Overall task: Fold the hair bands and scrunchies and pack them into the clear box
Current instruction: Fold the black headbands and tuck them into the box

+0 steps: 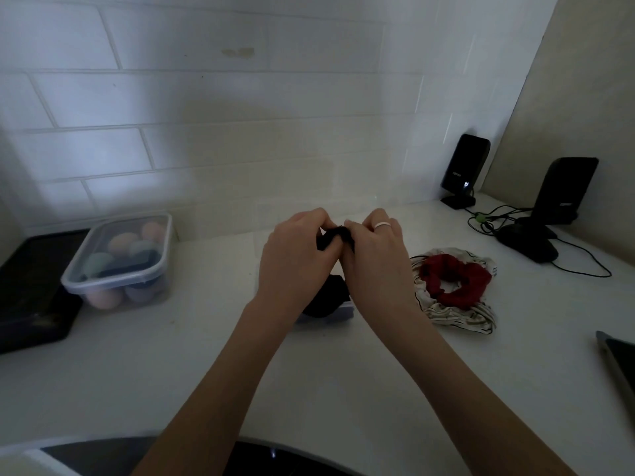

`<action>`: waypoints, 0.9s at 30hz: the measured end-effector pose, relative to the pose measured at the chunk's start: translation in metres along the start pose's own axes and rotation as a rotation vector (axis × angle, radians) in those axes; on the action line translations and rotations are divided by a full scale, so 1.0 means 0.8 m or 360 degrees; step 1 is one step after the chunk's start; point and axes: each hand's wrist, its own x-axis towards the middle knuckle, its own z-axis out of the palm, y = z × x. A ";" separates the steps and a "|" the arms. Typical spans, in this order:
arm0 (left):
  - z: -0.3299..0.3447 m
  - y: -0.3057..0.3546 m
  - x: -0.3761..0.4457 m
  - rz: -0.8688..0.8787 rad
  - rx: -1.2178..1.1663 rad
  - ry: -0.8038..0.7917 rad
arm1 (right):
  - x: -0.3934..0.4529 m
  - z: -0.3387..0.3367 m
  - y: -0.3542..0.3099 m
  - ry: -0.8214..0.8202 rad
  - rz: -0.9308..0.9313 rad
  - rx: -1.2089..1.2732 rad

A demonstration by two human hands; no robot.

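My left hand [295, 255] and my right hand [374, 249] meet over the middle of the white counter, both pinching a small black hair band [331, 237] between their fingertips. Below the hands stands the clear box [261, 235], faint and mostly hidden, with dark fabric [326, 297] showing at its bottom. To the right lies a red scrunchie [457, 280] on top of a white striped hair band [457, 314].
A lidded plastic container [120, 262] of coloured sponges sits at the left beside a black tray [31, 293]. Two black speakers [465, 166] [563, 190] with cables stand at the back right. A dark device edge [618, 359] lies far right.
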 end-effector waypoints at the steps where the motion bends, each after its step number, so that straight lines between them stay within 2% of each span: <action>1: 0.001 0.000 0.000 0.0010 0.0014 -0.0012 | 0.000 0.001 0.001 -0.0022 0.0007 0.0015; 10: -0.003 -0.006 0.003 0.0055 0.0230 -0.0068 | 0.008 -0.016 0.005 -0.0136 0.0274 0.0660; 14: -0.003 -0.004 0.002 0.0096 0.0191 0.0033 | 0.005 -0.012 0.004 -0.0165 0.0234 0.0571; 19: -0.001 -0.007 0.002 0.0096 0.0153 0.0149 | -0.002 -0.006 0.013 -0.0393 0.0287 0.0300; 21: 0.001 -0.009 0.001 0.0089 0.0160 0.0166 | -0.001 -0.008 0.015 -0.0450 0.0330 0.0357; 23: 0.002 -0.012 -0.001 0.0082 0.0178 0.0210 | 0.002 -0.014 0.015 -0.0468 0.0504 0.0687; 26: 0.001 -0.013 -0.001 0.0085 0.0194 0.0268 | 0.008 -0.032 0.013 -0.0402 0.0913 0.1459; 27: 0.001 -0.014 -0.001 0.0063 0.0166 0.0256 | 0.010 -0.037 0.012 -0.0366 0.0954 0.1671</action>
